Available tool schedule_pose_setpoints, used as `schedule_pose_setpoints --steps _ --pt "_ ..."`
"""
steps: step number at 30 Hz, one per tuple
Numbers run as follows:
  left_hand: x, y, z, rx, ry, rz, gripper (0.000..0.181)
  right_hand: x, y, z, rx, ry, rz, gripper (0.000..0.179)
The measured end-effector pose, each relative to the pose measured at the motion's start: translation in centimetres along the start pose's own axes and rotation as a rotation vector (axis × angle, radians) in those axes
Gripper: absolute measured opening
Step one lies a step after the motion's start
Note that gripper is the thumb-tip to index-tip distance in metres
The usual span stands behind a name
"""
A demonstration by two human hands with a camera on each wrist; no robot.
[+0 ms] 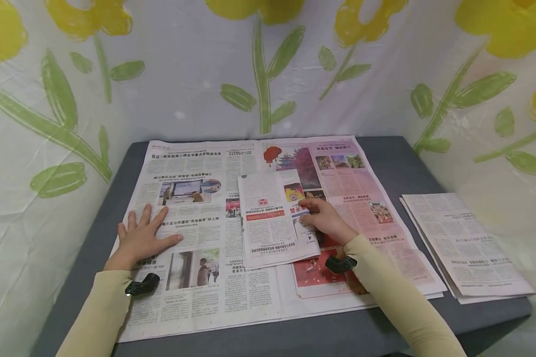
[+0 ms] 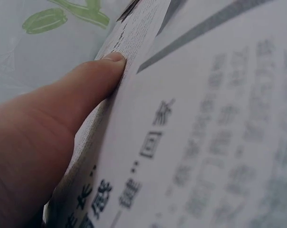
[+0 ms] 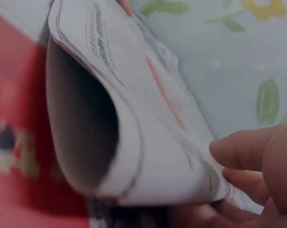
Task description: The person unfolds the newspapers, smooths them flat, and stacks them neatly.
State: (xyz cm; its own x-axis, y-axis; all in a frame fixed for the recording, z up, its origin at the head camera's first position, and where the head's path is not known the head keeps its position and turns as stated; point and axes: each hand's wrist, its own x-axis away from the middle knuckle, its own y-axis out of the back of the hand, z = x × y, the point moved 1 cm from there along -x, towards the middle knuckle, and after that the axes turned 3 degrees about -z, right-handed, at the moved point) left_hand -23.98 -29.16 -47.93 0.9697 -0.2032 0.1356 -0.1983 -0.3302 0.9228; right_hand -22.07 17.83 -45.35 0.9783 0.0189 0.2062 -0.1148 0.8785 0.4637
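Observation:
A small folded newspaper lies on top of a large spread newspaper, right of its middle. My right hand holds the folded newspaper by its right edge. In the right wrist view, the thumb of the right hand is at the edge, with other fingers partly hidden beneath. There the folded newspaper bulges into an open loop at its near end. On the left, my left hand rests with fingers spread on the spread newspaper. The left wrist view shows its thumb against the printed sheet.
Another folded newspaper stack lies at the right edge of the dark grey table. White sheeting with yellow flowers surrounds the back and sides. Each wrist bears a black band device, such as the right one.

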Motion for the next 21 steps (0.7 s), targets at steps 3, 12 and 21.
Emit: schedule_pose_setpoints --steps 3,12,21 --pt "-0.1 0.0 0.1 -0.004 -0.004 -0.001 0.111 0.6 0.0 0.3 0.065 0.038 -0.027 0.052" --pt "0.1 0.5 -0.8 -0.008 -0.027 -0.035 0.107 1.9 0.3 1.4 0.295 0.141 -0.083 0.067" --pt "1.6 0.9 -10.9 -0.023 -0.211 -0.030 0.088 3.5 -2.7 5.2 0.570 0.308 -0.045 0.079"
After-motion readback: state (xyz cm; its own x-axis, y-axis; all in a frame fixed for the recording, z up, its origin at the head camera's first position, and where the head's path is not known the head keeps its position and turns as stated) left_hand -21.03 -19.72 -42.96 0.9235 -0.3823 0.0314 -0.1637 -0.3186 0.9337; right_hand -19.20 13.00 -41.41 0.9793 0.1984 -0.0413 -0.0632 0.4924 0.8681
